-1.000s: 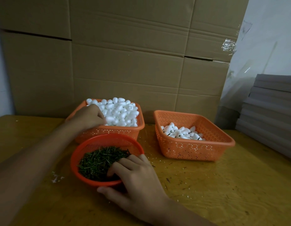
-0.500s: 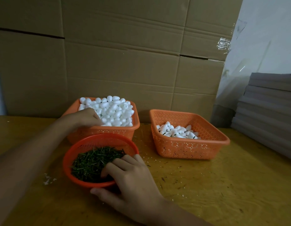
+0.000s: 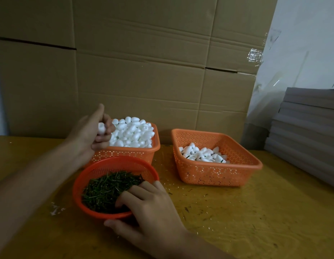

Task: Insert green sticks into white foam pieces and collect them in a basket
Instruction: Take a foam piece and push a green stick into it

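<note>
At the left centre of the frame, the left hand (image 3: 91, 132) is lifting clear of the heaped rectangular basket (image 3: 125, 155) with 1 white foam piece (image 3: 101, 128) in its grip. Half a second back it was lying low on that heap, fingers down among the pieces. That change is telling me the foam pick is done and the step in hand is turning to the stick. The grip is closing round the piece: fingers are curling under and behind it and the thumb is standing up above. The piece is showing white between them, raised over the basket's left rim.

At the lower centre, the right hand (image 3: 153, 208) is staying at the near edge of the round red basket (image 3: 113, 160). Its fingers are bending down into the green sticks (image 3: 106, 186), tips buried, while the thumb is lying outside the rim on the near side. Whether that grip is pinching a stick yet I cannot tell, since the tips are hidden.

At the right centre, the collecting basket (image 3: 209, 174) is holding a shallow layer of finished pieces (image 3: 201, 156), a few showing green stems. Set against the far larger supply heap, this is suggesting that most of the task is still lying ahead.
</note>
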`<action>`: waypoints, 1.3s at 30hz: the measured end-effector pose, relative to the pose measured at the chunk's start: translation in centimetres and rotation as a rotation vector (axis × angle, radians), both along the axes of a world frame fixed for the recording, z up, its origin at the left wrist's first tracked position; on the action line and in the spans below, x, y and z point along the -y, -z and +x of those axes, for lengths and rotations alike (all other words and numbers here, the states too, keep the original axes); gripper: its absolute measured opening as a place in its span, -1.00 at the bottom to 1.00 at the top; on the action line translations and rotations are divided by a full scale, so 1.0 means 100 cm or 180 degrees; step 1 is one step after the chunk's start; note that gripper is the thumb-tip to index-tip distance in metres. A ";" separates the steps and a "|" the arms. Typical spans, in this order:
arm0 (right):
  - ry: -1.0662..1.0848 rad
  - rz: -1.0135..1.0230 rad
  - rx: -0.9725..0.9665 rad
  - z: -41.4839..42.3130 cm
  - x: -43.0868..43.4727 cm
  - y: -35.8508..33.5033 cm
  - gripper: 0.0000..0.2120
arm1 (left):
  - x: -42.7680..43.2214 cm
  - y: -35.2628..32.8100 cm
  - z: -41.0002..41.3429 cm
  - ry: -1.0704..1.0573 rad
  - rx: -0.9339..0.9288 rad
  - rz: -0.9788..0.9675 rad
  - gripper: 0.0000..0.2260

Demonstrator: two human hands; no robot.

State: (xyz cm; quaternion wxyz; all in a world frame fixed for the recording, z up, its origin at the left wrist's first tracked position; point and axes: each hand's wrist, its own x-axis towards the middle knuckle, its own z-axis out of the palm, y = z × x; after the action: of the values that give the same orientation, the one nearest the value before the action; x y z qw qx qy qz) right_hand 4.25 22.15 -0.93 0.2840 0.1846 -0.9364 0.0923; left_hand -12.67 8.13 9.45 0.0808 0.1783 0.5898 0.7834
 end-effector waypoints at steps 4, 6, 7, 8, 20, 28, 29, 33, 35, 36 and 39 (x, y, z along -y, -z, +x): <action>0.0018 -0.0074 0.0059 0.003 -0.002 -0.003 -0.56 | 0.003 0.016 0.038 0.0537 0.0026 -0.0374 -0.51; -0.0055 -0.0248 0.0137 0.004 -0.002 -0.004 -0.56 | 0.011 0.029 0.045 0.0771 0.0025 -0.0437 -0.60; -0.0094 -0.0353 0.0168 0.005 -0.001 -0.004 -0.57 | 0.015 0.035 0.046 0.0822 -0.0007 -0.0419 -0.64; -0.0110 -0.0431 0.0178 0.005 -0.001 -0.004 -0.57 | 0.019 0.042 0.045 0.0845 -0.0037 -0.0375 -0.67; -0.0184 -0.1194 0.0745 0.003 0.001 -0.016 -0.79 | 0.037 0.066 0.071 0.0216 -0.1045 -0.1189 -0.77; -0.0087 -0.1353 0.1962 -0.007 -0.005 -0.051 -0.83 | 0.043 0.064 0.099 -0.0184 -0.1563 -0.0804 -0.70; -0.0084 -0.1283 0.1958 -0.008 -0.005 -0.051 -0.82 | 0.041 0.064 0.101 -0.0182 -0.1621 -0.0800 -0.71; 0.0283 -0.0443 0.0843 -0.007 0.011 -0.025 -0.72 | 0.035 0.067 0.103 -0.0163 -0.1587 -0.0604 -0.73; 0.0423 -0.0237 0.0257 -0.001 0.017 -0.009 -0.61 | 0.034 0.068 0.103 -0.0115 -0.1500 -0.0556 -0.69; 0.0425 -0.0223 0.0097 0.001 0.017 -0.005 -0.60 | 0.034 0.068 0.102 -0.0101 -0.1461 -0.0542 -0.65; 0.0355 -0.0347 -0.0078 -0.001 0.014 -0.004 -0.67 | 0.036 0.068 0.099 0.0019 -0.1431 -0.0492 -0.63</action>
State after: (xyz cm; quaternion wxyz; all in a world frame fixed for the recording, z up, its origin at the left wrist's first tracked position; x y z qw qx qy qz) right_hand 4.20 20.79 -0.55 0.3098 0.1175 -0.9352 0.1249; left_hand -2.82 4.57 2.63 -0.0368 0.3433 0.6507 0.6763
